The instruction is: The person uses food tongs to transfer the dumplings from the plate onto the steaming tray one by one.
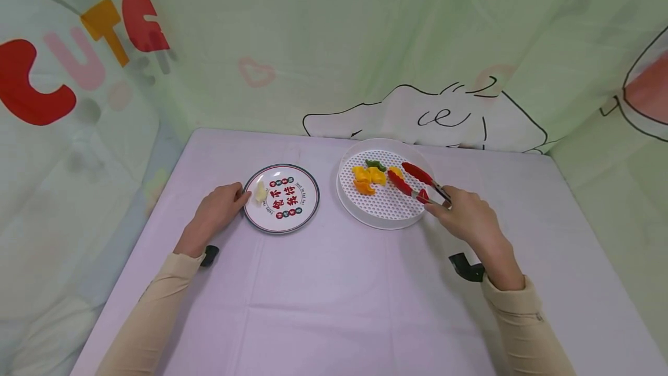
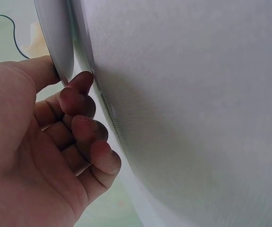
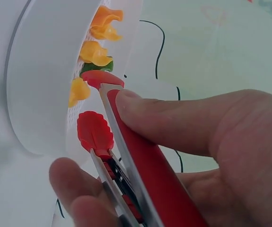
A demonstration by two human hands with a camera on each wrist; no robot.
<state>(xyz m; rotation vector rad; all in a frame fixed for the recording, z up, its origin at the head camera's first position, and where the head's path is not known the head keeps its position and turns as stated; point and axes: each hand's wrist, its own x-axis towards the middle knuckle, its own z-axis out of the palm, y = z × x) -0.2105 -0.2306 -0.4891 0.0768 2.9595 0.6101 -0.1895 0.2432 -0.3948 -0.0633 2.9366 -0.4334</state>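
My left hand [image 1: 221, 208] pinches the left rim of a round white plate [image 1: 253, 219] between thumb and forefinger; the other fingers curl loosely under it in the left wrist view. On the plate, close to my thumb, lies one pale dumpling-shaped piece [image 1: 261, 192]. My right hand [image 1: 469, 219] grips red-and-steel tongs [image 3: 131, 142], thumb on the upper arm. Their red tips stand apart over a white perforated steamer tray [image 1: 386, 209], close around a yellow piece [image 3: 78, 92]. Left of the tips are more yellow pieces [image 1: 377, 176], an orange one [image 1: 363, 188] and a green one [image 1: 374, 165].
A pale lilac cloth covers the table [image 1: 323, 306]. The tray stands to the right of the plate, with a gap between them. Behind and at both sides hang light green printed curtains [image 1: 250, 28]. Black straps [image 1: 466, 267] sit at both wrists.
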